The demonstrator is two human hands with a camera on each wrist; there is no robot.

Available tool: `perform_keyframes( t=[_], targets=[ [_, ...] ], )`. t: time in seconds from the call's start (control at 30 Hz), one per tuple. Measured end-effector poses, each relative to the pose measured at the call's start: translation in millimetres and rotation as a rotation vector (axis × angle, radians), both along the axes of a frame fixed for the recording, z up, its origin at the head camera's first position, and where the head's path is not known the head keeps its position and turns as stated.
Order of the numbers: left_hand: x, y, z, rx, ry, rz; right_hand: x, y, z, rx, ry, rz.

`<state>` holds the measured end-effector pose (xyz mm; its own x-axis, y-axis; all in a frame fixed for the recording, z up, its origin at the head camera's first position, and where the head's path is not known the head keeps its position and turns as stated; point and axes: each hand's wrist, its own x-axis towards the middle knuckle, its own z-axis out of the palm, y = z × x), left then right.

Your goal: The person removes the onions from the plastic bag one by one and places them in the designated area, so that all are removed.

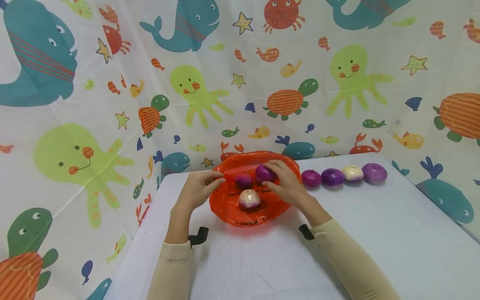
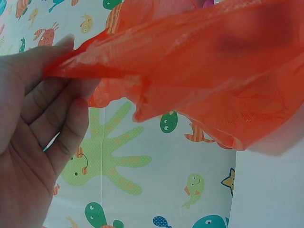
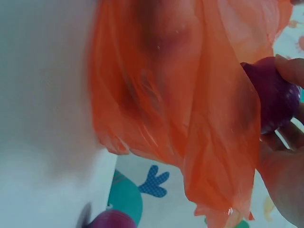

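Beige sleeves (image 1: 170,271) stretch over a white table (image 1: 255,258) toward an open red plastic bag (image 1: 221,208), whose left edge the left hand (image 1: 198,189) pinches while the right hand (image 1: 288,183) grips a purple onion (image 1: 264,174) at its mouth, with four lined-up onions (image 1: 333,178) to the right and two loose onions (image 1: 249,200) inside.

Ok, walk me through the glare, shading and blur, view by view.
Head: glare on the white onion in the bag, a reddish cast on the table just below the bag. Left wrist: a soft, dark smudge shows through the bag's upper right. Right wrist: the table looks dim at left; dark shapes behind the bag are blurry.
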<state>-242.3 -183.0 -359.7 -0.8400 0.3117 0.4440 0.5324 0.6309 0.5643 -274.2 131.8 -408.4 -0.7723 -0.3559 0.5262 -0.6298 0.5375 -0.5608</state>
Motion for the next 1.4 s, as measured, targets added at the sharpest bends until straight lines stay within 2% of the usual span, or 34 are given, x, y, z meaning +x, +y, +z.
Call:
perform_keyframes(
  t=[0.3,0.57,0.7,0.93,1.1,1.4],
  targets=[
    [-0.7,-0.1,-0.6,-0.007,-0.001,0.001,-0.3,13.2,11.4,-0.023,0.04,-0.034],
    [-1.8,0.5,-1.2,-0.018,0.017,-0.001,0.4,30.9,19.7,-0.101,0.051,-0.065],
    [-1.8,0.5,-0.5,-0.02,0.018,-0.004,-0.9,42.6,22.2,-0.136,0.093,-0.078],
    [-2.3,0.5,-1.2,-0.018,0.016,-0.001,-6.3,65.8,22.4,-0.189,0.114,-0.119],
    [-3.0,0.6,-2.0,-0.014,0.006,0.0,-10.3,85.1,23.1,-0.222,0.125,-0.159],
    [-3.0,0.0,-2.4,-0.011,0.01,-0.007,-10.7,114.7,26.3,-0.22,0.108,-0.282]
  ],
)
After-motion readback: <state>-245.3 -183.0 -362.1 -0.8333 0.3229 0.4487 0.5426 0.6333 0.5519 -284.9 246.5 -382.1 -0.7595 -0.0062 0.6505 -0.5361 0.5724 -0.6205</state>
